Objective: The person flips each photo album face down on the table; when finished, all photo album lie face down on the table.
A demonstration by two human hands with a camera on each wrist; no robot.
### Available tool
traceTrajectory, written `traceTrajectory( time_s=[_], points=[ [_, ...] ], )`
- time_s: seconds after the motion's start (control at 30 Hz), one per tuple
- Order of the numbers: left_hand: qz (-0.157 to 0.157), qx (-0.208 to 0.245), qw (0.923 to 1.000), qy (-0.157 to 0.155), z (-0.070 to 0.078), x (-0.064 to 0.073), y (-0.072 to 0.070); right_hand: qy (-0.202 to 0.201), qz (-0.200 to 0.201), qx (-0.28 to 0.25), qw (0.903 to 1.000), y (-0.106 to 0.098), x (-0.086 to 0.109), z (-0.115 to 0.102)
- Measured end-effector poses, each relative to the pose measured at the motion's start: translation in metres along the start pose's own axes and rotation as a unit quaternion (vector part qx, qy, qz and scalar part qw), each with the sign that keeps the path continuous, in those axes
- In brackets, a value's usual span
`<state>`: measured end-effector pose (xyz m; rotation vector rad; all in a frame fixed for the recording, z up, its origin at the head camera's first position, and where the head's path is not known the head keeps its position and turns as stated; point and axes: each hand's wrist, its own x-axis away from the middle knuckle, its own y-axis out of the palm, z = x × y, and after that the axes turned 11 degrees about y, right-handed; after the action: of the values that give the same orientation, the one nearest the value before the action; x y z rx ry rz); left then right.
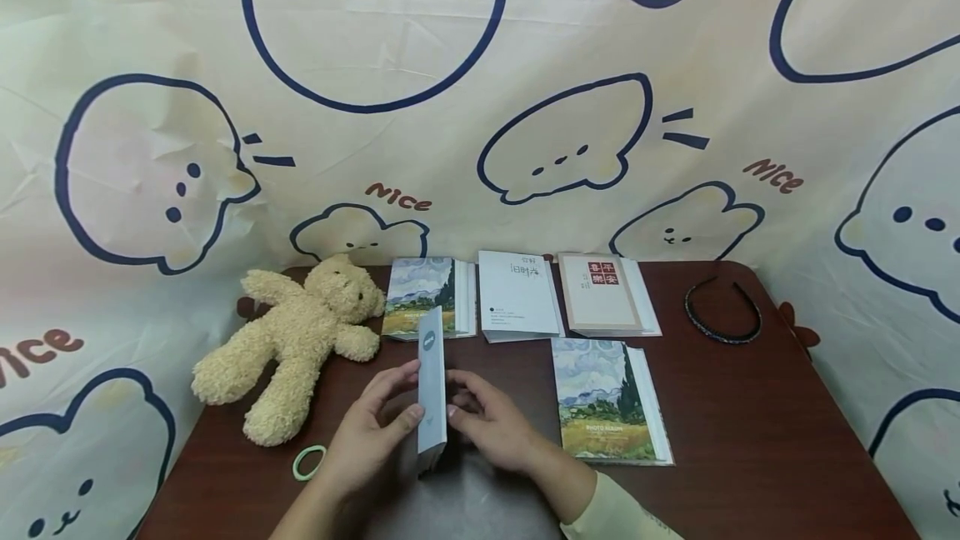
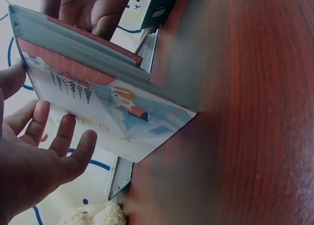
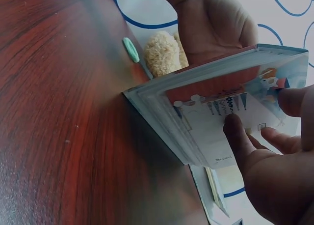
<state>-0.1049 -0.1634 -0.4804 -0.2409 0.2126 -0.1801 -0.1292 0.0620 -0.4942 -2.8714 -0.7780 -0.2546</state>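
Observation:
A photo album (image 1: pixel 431 382) stands upright on the table between both hands, its narrow blue-grey edge facing me. Its illustrated covers (image 2: pixel 115 107) and page edges appear in both wrist views. My left hand (image 1: pixel 375 427) is at its left side, thumb by the near edge and loosely extended fingertips against the cover. From the opposite side, my right hand (image 1: pixel 498 423) touches the other cover with thumb and fingertips; its fingers (image 3: pixel 240 136) are slightly bent, not wrapped round the album. Right of the hands lies an album with a painted landscape (image 1: pixel 607 407).
Along the table's back lie another landscape album (image 1: pixel 420 282), a white album (image 1: pixel 519 294) and a cream album with red squares (image 1: pixel 603 294). A teddy bear (image 1: pixel 300 348) lies left, near a pale green ring (image 1: pixel 308 462). A dark headband (image 1: pixel 723 332) rests back right.

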Motion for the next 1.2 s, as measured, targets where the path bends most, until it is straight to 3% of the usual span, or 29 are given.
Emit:
traceTrajectory(
  time_s=[0.23, 0.4, 0.67, 0.77, 1.2],
  points=[
    [0.006, -0.020, 0.9994, 0.027, -0.003, -0.004, 0.009, -0.003, 0.002, -0.054, 0.9986, -0.009, 0.003, -0.003],
    [0.005, -0.007, 0.9998, 0.018, -0.005, -0.007, 0.017, 0.003, 0.015, -0.097, 0.9952, -0.016, 0.005, -0.004],
    [-0.007, -0.018, 0.9996, 0.020, -0.011, -0.010, 0.028, 0.011, 0.043, -0.082, 0.9956, -0.027, 0.009, 0.002],
    [-0.010, -0.027, 0.9996, 0.008, -0.012, -0.010, 0.031, 0.014, 0.061, -0.068, 0.9958, -0.031, 0.011, 0.003],
    [-0.025, -0.083, 0.9958, -0.031, -0.030, -0.011, 0.029, 0.026, 0.096, -0.055, 0.9936, -0.045, 0.015, 0.014]
  ],
)
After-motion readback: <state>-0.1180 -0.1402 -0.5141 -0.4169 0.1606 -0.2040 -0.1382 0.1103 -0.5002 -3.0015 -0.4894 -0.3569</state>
